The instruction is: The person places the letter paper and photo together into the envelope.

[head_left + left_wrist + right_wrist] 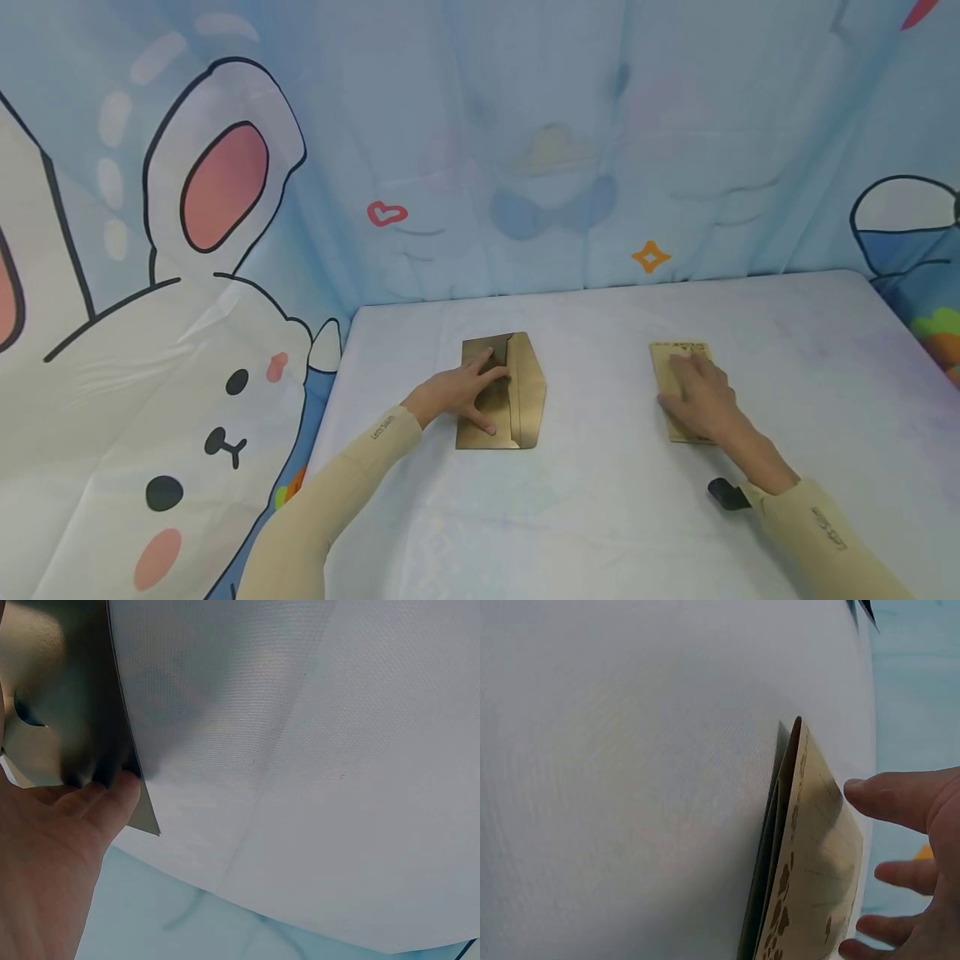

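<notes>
A shiny gold envelope lies on the table at centre left, its pointed flap opened out to the right. My left hand is spread across the envelope, and in the left wrist view its fingertips rest on the gold surface near an edge. On the right lies a folded sheet of tan paper with dotted lines and brown leaf prints. My right hand is over this folded paper, thumb and fingers spread; whether they touch it I cannot tell. The underside of the right palm is hidden in the head view.
Both things lie on a white-covered table. A blue cartoon curtain hangs behind its far edge, with a printed rabbit to the left. A small black object shows beside the right sleeve.
</notes>
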`<state>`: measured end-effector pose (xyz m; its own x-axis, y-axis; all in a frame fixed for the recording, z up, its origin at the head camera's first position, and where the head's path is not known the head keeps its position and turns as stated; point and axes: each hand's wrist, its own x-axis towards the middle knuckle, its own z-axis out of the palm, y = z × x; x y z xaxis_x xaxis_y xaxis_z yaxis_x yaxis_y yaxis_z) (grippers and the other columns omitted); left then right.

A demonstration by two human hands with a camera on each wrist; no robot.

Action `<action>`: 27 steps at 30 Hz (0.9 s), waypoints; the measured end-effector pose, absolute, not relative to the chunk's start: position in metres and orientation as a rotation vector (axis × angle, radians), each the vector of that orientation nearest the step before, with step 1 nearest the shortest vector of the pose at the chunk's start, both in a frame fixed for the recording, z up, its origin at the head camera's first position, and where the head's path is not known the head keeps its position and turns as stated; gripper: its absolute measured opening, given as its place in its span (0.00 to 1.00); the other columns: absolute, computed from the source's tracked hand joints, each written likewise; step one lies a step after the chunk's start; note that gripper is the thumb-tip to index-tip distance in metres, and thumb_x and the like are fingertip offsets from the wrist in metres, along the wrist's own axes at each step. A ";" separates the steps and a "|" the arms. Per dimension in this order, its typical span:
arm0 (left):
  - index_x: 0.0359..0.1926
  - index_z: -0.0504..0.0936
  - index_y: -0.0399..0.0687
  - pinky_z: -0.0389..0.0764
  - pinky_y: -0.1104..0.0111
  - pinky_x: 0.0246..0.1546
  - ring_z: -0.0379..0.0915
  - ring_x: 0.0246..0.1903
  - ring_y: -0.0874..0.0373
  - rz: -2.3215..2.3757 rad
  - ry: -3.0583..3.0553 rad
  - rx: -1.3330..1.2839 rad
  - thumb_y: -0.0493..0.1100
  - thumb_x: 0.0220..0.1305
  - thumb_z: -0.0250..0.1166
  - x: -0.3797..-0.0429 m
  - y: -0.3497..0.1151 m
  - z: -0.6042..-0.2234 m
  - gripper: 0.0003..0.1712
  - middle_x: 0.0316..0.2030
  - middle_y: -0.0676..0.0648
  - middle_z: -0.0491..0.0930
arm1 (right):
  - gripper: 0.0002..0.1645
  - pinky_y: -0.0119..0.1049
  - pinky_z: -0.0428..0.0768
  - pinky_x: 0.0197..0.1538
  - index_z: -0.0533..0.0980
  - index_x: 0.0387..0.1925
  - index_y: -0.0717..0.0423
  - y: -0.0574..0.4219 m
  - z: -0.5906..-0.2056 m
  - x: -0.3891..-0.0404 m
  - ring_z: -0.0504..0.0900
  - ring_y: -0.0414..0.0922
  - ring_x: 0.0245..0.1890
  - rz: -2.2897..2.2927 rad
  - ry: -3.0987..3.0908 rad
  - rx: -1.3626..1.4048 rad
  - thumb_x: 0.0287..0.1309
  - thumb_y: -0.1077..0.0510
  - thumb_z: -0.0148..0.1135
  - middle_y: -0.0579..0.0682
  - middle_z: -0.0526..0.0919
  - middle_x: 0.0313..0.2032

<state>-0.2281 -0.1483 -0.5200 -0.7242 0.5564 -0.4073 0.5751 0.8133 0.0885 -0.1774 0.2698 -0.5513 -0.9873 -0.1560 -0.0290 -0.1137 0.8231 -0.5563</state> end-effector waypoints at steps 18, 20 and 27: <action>0.80 0.45 0.71 0.81 0.56 0.51 0.56 0.75 0.43 -0.042 2.570 0.833 0.79 0.46 0.68 -0.228 -0.149 -0.521 0.65 0.81 0.40 0.33 | 0.74 0.77 0.62 0.49 0.32 0.73 0.79 0.285 -0.550 -0.180 0.51 0.88 0.59 -0.804 2.918 0.041 0.56 0.41 0.71 0.93 0.47 0.61; 0.80 0.44 0.71 0.81 0.55 0.52 0.56 0.75 0.43 -0.043 2.566 0.828 0.78 0.46 0.68 -0.228 -0.149 -0.522 0.65 0.81 0.41 0.32 | 0.74 0.76 0.64 0.48 0.31 0.73 0.79 0.289 -0.548 -0.182 0.51 0.89 0.58 -0.823 2.885 0.057 0.55 0.41 0.71 0.93 0.46 0.60; 0.79 0.45 0.71 0.81 0.56 0.52 0.54 0.76 0.43 -0.045 2.576 0.835 0.79 0.46 0.68 -0.229 -0.149 -0.522 0.65 0.81 0.40 0.33 | 0.60 0.71 0.69 0.53 0.32 0.72 0.81 0.311 -0.546 -0.195 0.63 0.81 0.55 -0.859 2.802 -0.006 0.66 0.51 0.62 0.91 0.55 0.58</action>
